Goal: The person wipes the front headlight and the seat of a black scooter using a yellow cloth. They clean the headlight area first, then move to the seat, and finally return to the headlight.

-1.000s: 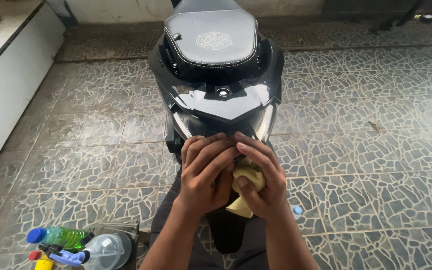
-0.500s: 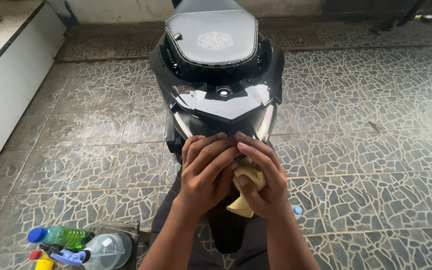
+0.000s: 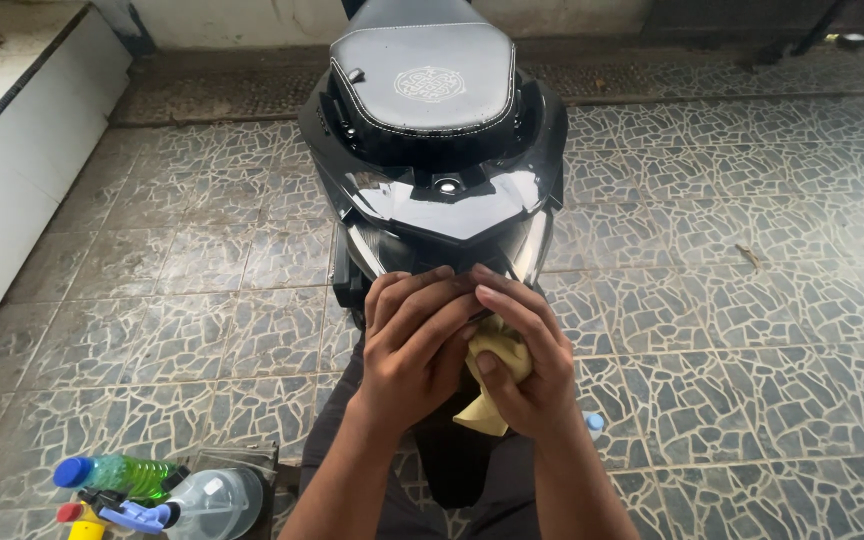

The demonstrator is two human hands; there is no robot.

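Mosaic stone floor [image 3: 752, 330]; glossy scooter tail [image 3: 442, 205], crumpled cloth [image 3: 500, 350].

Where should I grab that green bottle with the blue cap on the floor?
The green bottle lies on its side, blue cap pointing left, with a clear spray bottle close against its right end. Probably best to come from above and wrap the hands around its round middle, since that part is bare and the cap end is narrower.
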